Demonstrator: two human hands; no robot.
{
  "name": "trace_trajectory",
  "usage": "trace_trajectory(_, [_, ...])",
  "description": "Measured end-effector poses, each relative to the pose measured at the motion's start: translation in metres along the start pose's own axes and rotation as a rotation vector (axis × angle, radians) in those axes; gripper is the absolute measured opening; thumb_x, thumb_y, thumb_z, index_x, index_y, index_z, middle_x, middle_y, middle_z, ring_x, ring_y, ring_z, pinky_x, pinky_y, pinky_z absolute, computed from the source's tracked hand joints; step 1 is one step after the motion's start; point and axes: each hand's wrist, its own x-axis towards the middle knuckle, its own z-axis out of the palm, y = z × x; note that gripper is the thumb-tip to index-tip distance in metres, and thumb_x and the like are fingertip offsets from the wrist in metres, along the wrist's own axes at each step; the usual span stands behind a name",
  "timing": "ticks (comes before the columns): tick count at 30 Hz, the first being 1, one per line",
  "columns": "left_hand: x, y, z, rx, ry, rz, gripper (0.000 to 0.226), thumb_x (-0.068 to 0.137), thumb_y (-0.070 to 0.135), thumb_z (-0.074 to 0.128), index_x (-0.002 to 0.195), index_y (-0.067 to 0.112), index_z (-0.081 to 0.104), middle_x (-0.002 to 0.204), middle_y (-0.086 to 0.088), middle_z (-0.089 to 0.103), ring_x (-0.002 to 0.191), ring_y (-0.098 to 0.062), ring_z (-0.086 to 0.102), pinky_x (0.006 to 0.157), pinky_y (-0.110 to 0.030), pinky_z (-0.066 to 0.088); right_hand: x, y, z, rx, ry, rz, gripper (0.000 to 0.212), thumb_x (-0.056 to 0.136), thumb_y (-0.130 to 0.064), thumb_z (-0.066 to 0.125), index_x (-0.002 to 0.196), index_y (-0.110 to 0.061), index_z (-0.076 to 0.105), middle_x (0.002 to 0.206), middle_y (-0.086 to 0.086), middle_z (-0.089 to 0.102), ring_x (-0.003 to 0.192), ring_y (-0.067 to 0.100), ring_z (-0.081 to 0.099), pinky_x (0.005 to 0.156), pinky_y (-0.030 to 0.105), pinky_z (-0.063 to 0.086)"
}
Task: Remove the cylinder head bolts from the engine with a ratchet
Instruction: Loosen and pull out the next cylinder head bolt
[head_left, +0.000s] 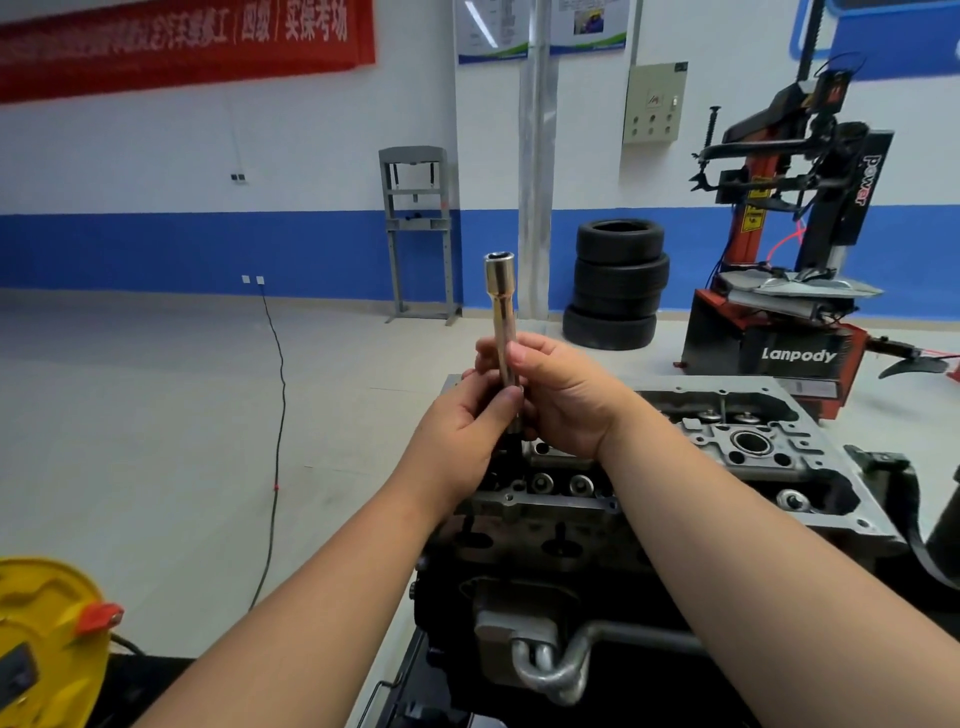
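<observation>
Head view, single frame.

Item: long socket (502, 312), centre of frame. Slim polished metal tube, brass-tinted, stood upright with a wider open end at top showing a dark hollow. Lower end was hidden between the fingers; whether a ratchet was attached could not be made out.

Left hand (467, 410): curled round the socket's lower part, thumb against the shaft.

Right hand (561, 395): fingers wrapped round the shaft just above the left hand, the two hands touching.

Engine (701, 467): lower centre to right of frame, below and behind the hands. Cast grey metal cylinder head, top face uncovered, with round bores, machined ledges and small holes; dark block below. A ribbed silver cooler and bent metal pipes (550, 670) sat at the front. Its near left corner was covered by the forearms; bolt heads could not be told apart.

Surroundings: stack of black tyres (618, 283), centre right. Red and black tyre machine (779, 291), upper right, lettered "Lanpody". Grey shop press frame (418, 228), upper centre. Red banner (182, 41), upper left, lettering blurred. Yellow object (47, 639), lower left, cut off by the edge. Black cable (278, 441) across pale floor.
</observation>
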Motion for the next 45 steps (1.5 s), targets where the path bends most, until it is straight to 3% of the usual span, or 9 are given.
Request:
trace_trajectory(5, [0.001,-0.004,-0.004,0.001,0.015,0.043,0.024,0.100,0.030,0.064,0.123,0.038,0.067,0.113,0.005,0.077,0.108,-0.014,0.073,0.097,-0.039,0.059,0.003,0.002,-0.003,-0.076,-0.027,-0.010,0.035,0.075,-0.022,0.081,0.098,-0.010,0.058,0.086,0.003,0.066,0.080,0.020,0.060,0.070,0.036,0.045])
trace_trajectory(8, [0.003,-0.006,-0.002,-0.052,0.046,0.060,0.023,0.095,0.026,0.071,0.116,0.036,0.072,0.108,0.004,0.078,0.104,-0.015,0.075,0.091,-0.033,0.061,0.005,0.002,-0.004,-0.064,-0.055,-0.009,0.048,0.059,-0.035,0.095,0.090,-0.013,0.065,0.085,0.005,0.062,0.080,0.022,0.056,0.071,0.037,0.039])
trace_trajectory(11, [0.001,-0.004,-0.002,-0.151,-0.006,0.019,0.021,0.093,0.039,0.065,0.110,0.041,0.076,0.111,-0.004,0.078,0.106,-0.023,0.075,0.087,-0.032,0.061,0.002,0.003,-0.006,-0.044,-0.095,0.016,0.017,0.078,-0.032,0.081,0.087,-0.019,0.075,0.080,0.002,0.066,0.063,0.012,0.059,0.057,0.026,0.047])
trace_trajectory(14, [0.000,-0.004,-0.003,-0.201,-0.053,-0.018,0.026,0.099,0.035,0.055,0.111,0.042,0.077,0.115,-0.007,0.077,0.111,-0.027,0.073,0.093,-0.037,0.059,0.000,0.001,-0.009,-0.028,-0.104,0.038,0.019,0.092,-0.029,0.061,0.091,-0.018,0.076,0.074,-0.003,0.067,0.051,0.004,0.055,0.046,0.018,0.044])
trace_trajectory(20, [0.003,-0.006,-0.002,-0.138,0.056,0.009,0.004,0.089,0.034,0.079,0.089,0.031,0.075,0.089,-0.006,0.078,0.084,-0.023,0.078,0.075,-0.029,0.062,0.002,0.003,-0.006,0.010,-0.079,-0.012,0.016,0.084,-0.017,0.066,0.100,-0.016,0.064,0.099,-0.001,0.072,0.088,0.018,0.064,0.077,0.038,0.037])
trace_trajectory(28, [0.000,-0.003,-0.001,-0.077,0.020,0.034,0.021,0.086,0.033,0.073,0.107,0.029,0.073,0.094,-0.002,0.079,0.088,-0.020,0.078,0.077,-0.025,0.061,0.004,0.004,-0.004,-0.087,-0.007,-0.029,0.014,0.080,-0.011,0.073,0.092,-0.012,0.067,0.088,0.004,0.070,0.081,0.024,0.060,0.078,0.044,0.033])
trace_trajectory(35, [0.000,-0.004,-0.004,-0.172,-0.061,-0.024,0.030,0.100,0.038,0.049,0.111,0.044,0.076,0.117,-0.004,0.077,0.115,-0.027,0.071,0.102,-0.047,0.055,-0.001,0.000,-0.004,-0.127,-0.025,0.050,0.015,0.085,-0.034,0.070,0.091,-0.023,0.079,0.085,0.009,0.056,0.065,0.014,0.049,0.066,0.029,0.046])
trace_trajectory(39, [0.002,-0.006,-0.002,-0.062,-0.014,0.014,0.022,0.094,0.052,0.054,0.103,0.048,0.074,0.108,0.002,0.078,0.106,-0.021,0.074,0.099,-0.050,0.057,-0.003,-0.002,-0.002,-0.091,-0.057,0.047,0.021,0.083,-0.040,0.069,0.091,-0.022,0.077,0.073,-0.004,0.061,0.055,0.007,0.045,0.057,0.023,0.043])
trace_trajectory(45, [0.005,-0.007,0.001,0.009,0.080,0.088,0.014,0.076,0.055,0.071,0.082,0.042,0.069,0.084,0.005,0.075,0.081,-0.017,0.075,0.080,-0.037,0.062,-0.003,-0.004,0.013,0.061,0.011,0.017,0.060,0.076,-0.072,0.055,0.092,-0.016,0.072,0.090,0.004,0.067,0.089,0.024,0.058,0.092,0.045,0.041])
